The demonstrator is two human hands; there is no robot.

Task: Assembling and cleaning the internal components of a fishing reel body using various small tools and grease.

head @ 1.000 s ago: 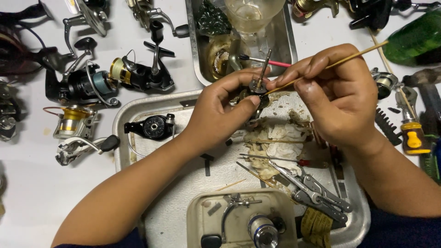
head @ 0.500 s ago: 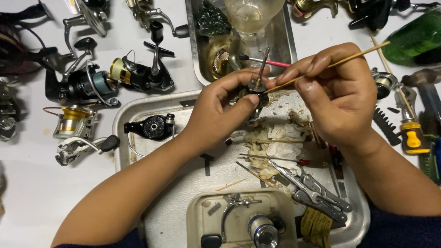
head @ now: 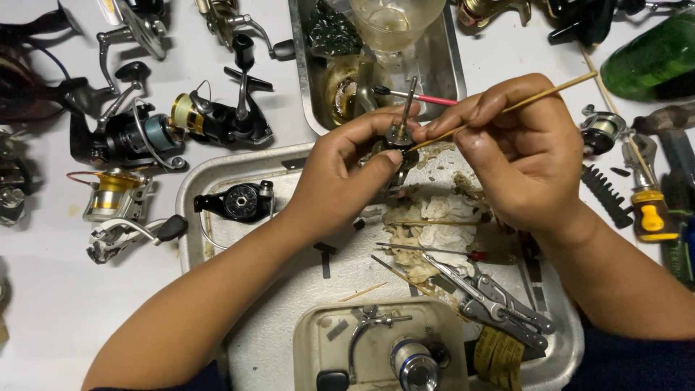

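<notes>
My left hand (head: pixel 346 170) grips a small dark reel part with a metal shaft (head: pixel 402 124) sticking up, held above the near metal tray (head: pixel 210 174). My right hand (head: pixel 521 152) pinches a thin wooden stick (head: pixel 539 96) whose tip touches the part beside the shaft. Under both hands a dirty white rag (head: pixel 438 232) lies in the tray, next to a black round reel cover (head: pixel 242 201).
Folding pliers (head: pixel 496 304) and a small tub holding a reel body (head: pixel 391 347) sit at the tray's near side. A second tray (head: pixel 445 65) with a glass jar (head: pixel 394 22) stands behind. Several fishing reels (head: pixel 137 134) lie left; a screwdriver (head: pixel 648 210) and green bottle (head: pixel 651 58) right.
Both hands stay almost where they were. The stick tip has shifted slightly against the part while the left hand keeps hold of it.
</notes>
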